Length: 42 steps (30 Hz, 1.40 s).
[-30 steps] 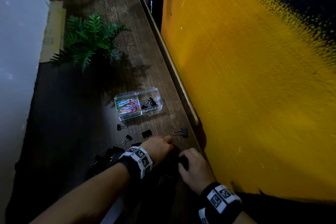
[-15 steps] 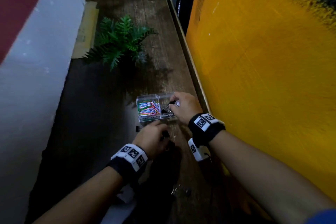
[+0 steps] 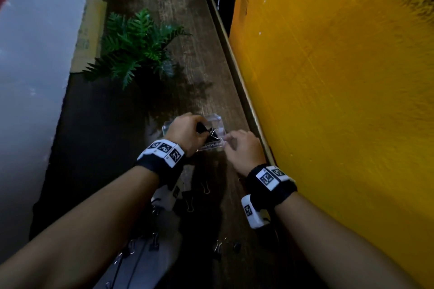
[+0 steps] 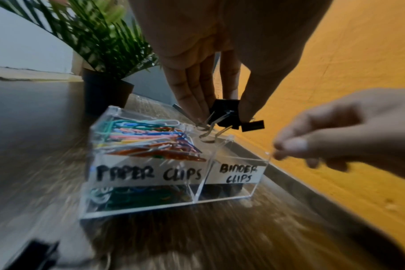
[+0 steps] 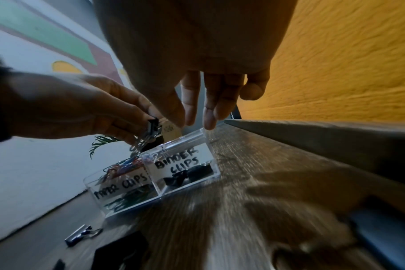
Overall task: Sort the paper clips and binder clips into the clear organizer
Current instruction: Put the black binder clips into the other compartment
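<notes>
The clear organizer (image 3: 214,118) stands on the wooden table near the right edge. Its left compartment, labelled PAPER CLIPS, holds coloured paper clips (image 4: 141,138). The right one, labelled BINDER CLIPS, holds black binder clips (image 5: 192,173). My left hand (image 3: 199,128) hovers over the organizer and pinches a small bunch of black binder clips (image 4: 224,111) above the divider and the binder compartment. My right hand (image 3: 226,139) pinches the organizer's front right corner with thumb and fingertips (image 4: 278,146). Several loose binder clips (image 3: 190,202) lie on the table under my forearms.
A potted fern (image 3: 133,44) stands further back on the table. A yellow wall (image 3: 328,77) runs close along the right, behind the table's raised edge (image 3: 237,77). A white wall (image 3: 35,54) bounds the left, with cardboard (image 3: 90,30) leaning on it.
My left hand rose from the loose pile near me and carried binder clips over the organizer. My right hand, at the binder compartment half a second ago, drew back to the organizer's front right corner.
</notes>
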Available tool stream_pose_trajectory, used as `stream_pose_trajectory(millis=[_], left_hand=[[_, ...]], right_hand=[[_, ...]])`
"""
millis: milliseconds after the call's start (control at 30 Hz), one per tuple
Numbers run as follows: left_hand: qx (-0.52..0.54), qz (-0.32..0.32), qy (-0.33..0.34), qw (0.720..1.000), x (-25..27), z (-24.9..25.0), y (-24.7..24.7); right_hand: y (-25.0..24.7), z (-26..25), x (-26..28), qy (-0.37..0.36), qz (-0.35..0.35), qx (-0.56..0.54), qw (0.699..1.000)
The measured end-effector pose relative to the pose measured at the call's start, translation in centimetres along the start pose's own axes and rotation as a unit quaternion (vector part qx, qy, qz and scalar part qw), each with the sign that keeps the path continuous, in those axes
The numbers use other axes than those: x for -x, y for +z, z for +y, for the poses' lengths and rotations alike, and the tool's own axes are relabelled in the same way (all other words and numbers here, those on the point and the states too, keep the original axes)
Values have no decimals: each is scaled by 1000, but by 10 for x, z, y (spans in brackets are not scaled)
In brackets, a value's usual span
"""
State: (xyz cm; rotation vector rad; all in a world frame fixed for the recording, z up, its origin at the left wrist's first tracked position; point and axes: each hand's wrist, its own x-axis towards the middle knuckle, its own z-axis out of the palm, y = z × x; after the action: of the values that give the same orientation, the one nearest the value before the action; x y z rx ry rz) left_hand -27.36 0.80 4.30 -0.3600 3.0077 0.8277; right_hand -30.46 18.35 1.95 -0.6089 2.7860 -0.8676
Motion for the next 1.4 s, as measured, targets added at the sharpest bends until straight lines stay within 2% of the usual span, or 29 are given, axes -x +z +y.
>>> stream_pose_trajectory(millis=[67,233,433,500,633,733,933,1100,1267,1400], left_hand=[[-36,-20,0,999,-8,3,4],[-150,-120,30,981,-21,6,16],[-174,-144,19,974,-21,11,19],[-150,-129,18,980,-15,8,14],[-52,2,60,997,20,-7,4],[4,39,50,998,65,-31,1],[29,14,-78,996,169,-92,12],[5,-3,-144,990,208,-117,12],[11,-4,-116,993,195,-98,13],[-6,-46,-93,995,178,-79,17]], right_hand=[[1,7,13,10,10,-21,1000],[4,18,40,20,6,-37,999],[9,26,63,35,-9,-41,999],[9,25,72,35,-15,-36,999],[12,27,96,23,-36,-25,999],[19,29,114,2,-68,-12,998],[41,9,107,-78,-120,21,990],[56,-16,77,-148,-166,85,971],[66,-29,62,-106,-189,146,965],[67,-29,63,-87,-189,148,967]])
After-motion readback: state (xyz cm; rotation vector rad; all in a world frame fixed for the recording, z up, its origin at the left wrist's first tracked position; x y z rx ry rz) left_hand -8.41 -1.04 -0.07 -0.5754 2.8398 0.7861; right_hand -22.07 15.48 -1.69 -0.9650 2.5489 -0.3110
